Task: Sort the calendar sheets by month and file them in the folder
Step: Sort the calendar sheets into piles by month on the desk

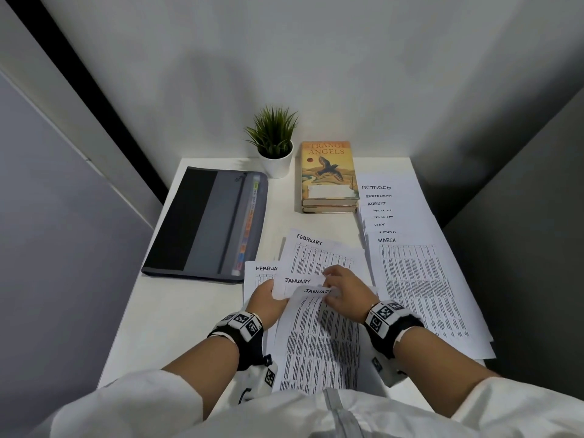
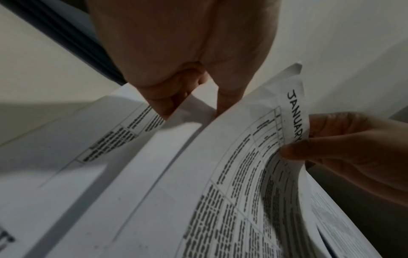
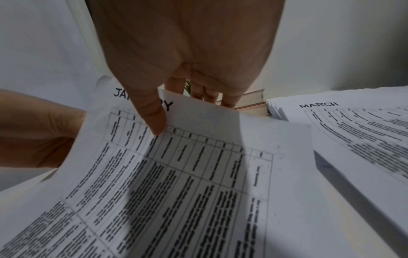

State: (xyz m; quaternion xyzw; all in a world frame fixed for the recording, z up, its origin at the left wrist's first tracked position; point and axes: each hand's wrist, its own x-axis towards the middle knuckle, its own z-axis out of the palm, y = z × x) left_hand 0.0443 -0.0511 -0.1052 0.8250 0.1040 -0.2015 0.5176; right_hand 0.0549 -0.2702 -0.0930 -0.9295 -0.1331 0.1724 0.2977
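Two calendar sheets headed JANUARY [image 1: 311, 327] are lifted off the white table near its front. My left hand [image 1: 273, 292] grips their left edge, thumb on top. My right hand [image 1: 330, 287] pinches the top January sheet [image 3: 198, 174] near its heading, thumb [image 3: 154, 120] on the front and fingers behind. In the left wrist view the January sheet [image 2: 243, 165] curves between my left hand [image 2: 194, 104] and right hand [image 2: 293, 150]. Two FEBRUARY sheets [image 1: 316, 251] lie flat beneath. The grey and black folder [image 1: 205, 222] lies shut at the left.
A staggered pile of sheets from MARCH [image 1: 410, 273] up to OCTOBER [image 1: 388, 184] covers the right side of the table. Stacked books [image 1: 327, 175] and a small potted plant [image 1: 275, 147] stand at the back. Walls close in on three sides.
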